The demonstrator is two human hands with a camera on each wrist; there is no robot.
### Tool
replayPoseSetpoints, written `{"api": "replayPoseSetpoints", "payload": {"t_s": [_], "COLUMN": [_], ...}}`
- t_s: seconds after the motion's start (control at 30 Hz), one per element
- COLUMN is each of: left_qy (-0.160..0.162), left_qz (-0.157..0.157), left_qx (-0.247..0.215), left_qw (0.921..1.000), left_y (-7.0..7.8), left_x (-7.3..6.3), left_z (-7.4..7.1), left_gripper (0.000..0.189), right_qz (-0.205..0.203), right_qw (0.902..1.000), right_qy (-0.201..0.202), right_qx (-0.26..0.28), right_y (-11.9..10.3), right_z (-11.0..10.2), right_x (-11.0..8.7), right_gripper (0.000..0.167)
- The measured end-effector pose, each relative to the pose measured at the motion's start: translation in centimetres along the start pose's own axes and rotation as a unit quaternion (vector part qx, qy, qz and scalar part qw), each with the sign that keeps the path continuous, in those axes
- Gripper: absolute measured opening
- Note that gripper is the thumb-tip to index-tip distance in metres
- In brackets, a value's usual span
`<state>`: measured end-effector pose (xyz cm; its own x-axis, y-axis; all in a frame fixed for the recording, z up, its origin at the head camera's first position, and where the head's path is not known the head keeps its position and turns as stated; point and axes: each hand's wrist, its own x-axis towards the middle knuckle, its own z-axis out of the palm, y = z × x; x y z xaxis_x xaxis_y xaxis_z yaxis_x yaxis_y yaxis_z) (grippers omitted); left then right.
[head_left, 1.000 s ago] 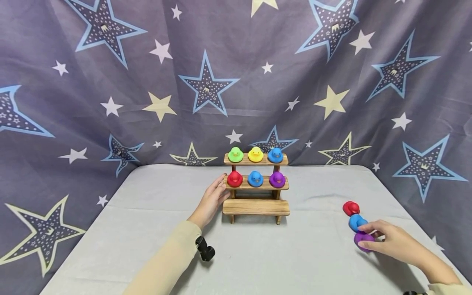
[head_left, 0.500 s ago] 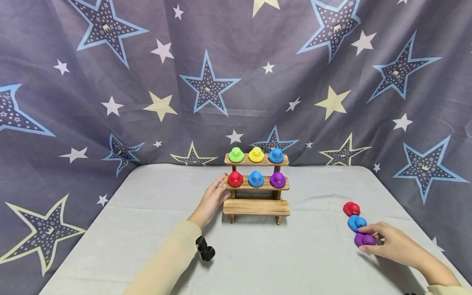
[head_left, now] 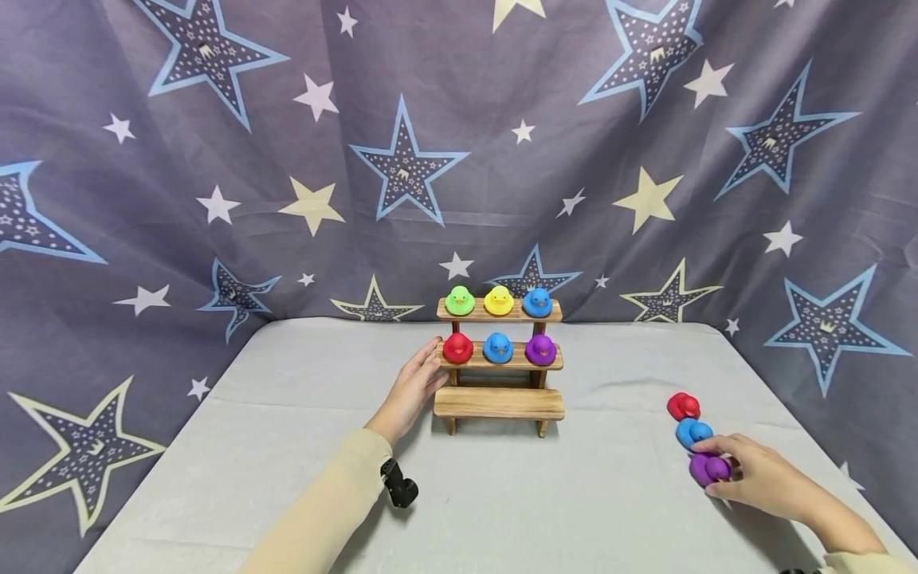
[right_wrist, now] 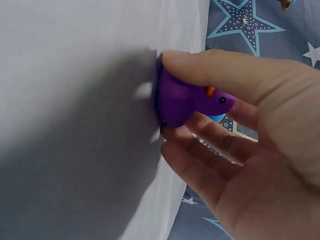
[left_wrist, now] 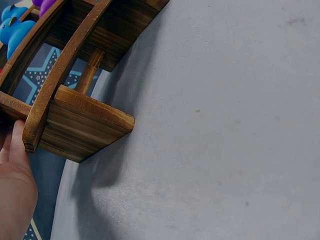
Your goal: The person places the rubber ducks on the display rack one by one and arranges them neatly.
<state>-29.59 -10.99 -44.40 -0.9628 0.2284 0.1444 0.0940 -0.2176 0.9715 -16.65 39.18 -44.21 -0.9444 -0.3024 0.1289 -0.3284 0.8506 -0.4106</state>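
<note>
On the right of the table, my right hand pinches a purple rubber duck between thumb and fingers, low at the cloth. Just behind that duck sit a blue duck and a red duck, in a line. My left hand touches the left side of a three-tier wooden stand with its fingers extended. In the left wrist view, those fingers lie against the stand's side, their tips partly hidden. Green, yellow and blue ducks stand on the top tier.
The middle tier bears a red duck, a blue duck and a purple duck. Its lowest tier is bare wood. A star-patterned curtain encloses the light cloth-covered table at the back and sides.
The purple duck in my right hand has turned, so its head now shows toward the right. The blue duck beside it has shifted very slightly left. My left hand stays at the stand.
</note>
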Motion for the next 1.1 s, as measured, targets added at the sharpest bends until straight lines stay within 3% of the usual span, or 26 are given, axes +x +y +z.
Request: {"api": "replayPoseSetpoints", "payload": {"t_s": [0.23, 0.53, 0.77, 1.1], "left_qy": [0.002, -0.002, -0.003, 0.000], "left_qz": [-0.002, 0.001, 0.002, 0.001], "left_qx": [-0.001, -0.001, -0.002, 0.003], "left_qw": [1.0000, 1.0000, 1.0000, 1.0000], "left_y": [0.2, 0.2, 0.3, 0.3], "left_x": [-0.2, -0.1, -0.2, -0.3], "left_z": [0.0, -0.1, 0.0, 0.2], "left_gripper": [0.056, 0.056, 0.056, 0.055], "right_qz": [-0.034, -0.048, -0.093, -0.097], "right_qw": [0.9991, 0.9987, 0.9949, 0.9931], "right_qy": [0.024, 0.015, 0.040, 0.066], "right_qx": [0.003, 0.002, 0.001, 0.007], "right_y": [-0.1, -0.7, -1.2, -2.9], "right_z": [-0.1, -0.9, -1.3, -1.7], "right_x": [0.2, 0.4, 0.9, 1.6], "right_gripper": [0.049, 0.048, 0.048, 0.050]}}
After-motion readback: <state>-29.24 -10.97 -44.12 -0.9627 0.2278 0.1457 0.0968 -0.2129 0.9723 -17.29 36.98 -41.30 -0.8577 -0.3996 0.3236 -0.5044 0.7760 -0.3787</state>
